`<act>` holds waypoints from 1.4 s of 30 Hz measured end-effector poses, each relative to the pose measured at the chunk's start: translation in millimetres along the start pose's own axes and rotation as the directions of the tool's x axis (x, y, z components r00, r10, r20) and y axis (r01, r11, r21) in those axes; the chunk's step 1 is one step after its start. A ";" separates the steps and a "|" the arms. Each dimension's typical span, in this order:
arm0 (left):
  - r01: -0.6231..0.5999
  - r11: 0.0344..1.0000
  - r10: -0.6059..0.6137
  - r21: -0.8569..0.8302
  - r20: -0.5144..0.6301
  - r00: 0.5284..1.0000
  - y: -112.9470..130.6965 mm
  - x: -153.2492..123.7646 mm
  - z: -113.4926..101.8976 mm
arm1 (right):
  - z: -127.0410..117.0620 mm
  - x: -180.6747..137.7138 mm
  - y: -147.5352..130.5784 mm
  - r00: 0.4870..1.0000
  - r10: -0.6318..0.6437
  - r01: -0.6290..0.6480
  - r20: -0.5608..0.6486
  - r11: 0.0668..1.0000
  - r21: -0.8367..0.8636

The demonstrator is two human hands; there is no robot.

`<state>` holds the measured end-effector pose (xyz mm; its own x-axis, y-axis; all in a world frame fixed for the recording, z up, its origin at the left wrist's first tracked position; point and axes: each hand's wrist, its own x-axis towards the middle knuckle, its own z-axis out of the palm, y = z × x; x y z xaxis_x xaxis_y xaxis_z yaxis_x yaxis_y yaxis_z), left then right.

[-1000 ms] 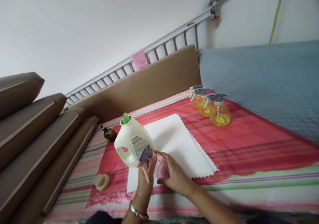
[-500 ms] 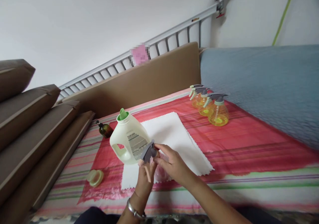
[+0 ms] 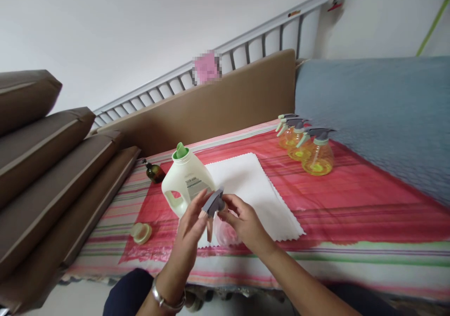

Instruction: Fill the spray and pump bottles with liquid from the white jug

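My left hand [image 3: 190, 229] pinches the grey trigger head [image 3: 213, 202] of a small clear pink spray bottle [image 3: 225, 231]. My right hand [image 3: 242, 220] closes on the same head and the bottle's neck from the right side. Both hands hold the bottle just above the near edge of a white cloth [image 3: 246, 189]. Right behind my hands stands a white detergent jug [image 3: 185, 181] with an open green spout. Its pale green cap [image 3: 141, 233] lies apart on the red sheet [image 3: 351, 199] at the left.
Three orange spray bottles [image 3: 309, 149] with grey triggers stand in a row at the far right of the sheet. A small dark brown bottle [image 3: 154, 171] stands behind the jug. Brown cushions [image 3: 52, 166] are stacked at the left, a blue mattress [image 3: 379, 105] at the right.
My hands have lifted the pink bottle slightly and my left fingers now reach up to the trigger head. The view has shifted, so the scene sits a little to the right.
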<state>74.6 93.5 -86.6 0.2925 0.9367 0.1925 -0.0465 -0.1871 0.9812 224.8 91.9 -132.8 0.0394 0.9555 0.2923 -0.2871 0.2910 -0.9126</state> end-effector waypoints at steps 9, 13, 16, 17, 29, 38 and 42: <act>-0.073 0.962 0.086 0.263 -0.040 0.995 -72.5 -25.7 15.2 | 5.3 -6.9 4.2 0.999 0.007 -0.005 -0.037 0.998 0.055; -0.067 0.906 0.089 0.418 -0.034 0.995 -98.6 -27.7 16.1 | 2.5 -7.4 2.0 0.998 -0.012 0.022 -0.065 0.988 0.154; -0.047 0.910 0.050 0.412 0.003 0.999 -103.2 -21.1 16.5 | -1.7 -7.1 3.4 0.994 -0.038 0.061 -0.099 0.969 0.239; -0.048 0.915 0.043 0.401 0.022 0.999 -103.9 -19.0 15.8 | -3.1 -7.0 4.9 0.993 -0.039 0.065 -0.109 0.966 0.251; -0.028 0.945 -0.004 0.324 0.096 0.995 -95.6 -14.7 7.8 | -8.4 -8.8 15.7 1.000 0.017 -0.016 0.010 0.996 -0.084; -0.024 0.961 -0.014 0.276 0.135 0.991 -95.4 -9.7 6.3 | -11.4 -11.1 11.6 0.999 0.006 -0.002 0.033 0.994 -0.106; -0.060 0.969 0.025 0.239 0.147 0.989 -85.0 -8.3 9.5 | -16.6 -11.5 11.9 0.995 0.008 0.005 0.097 0.991 -0.131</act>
<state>85.2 98.9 -171.7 0.4289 0.8778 0.2132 0.1659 -0.3085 0.9366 236.8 85.1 -151.8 -0.0563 0.9485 0.3116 -0.1587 0.2996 -0.9408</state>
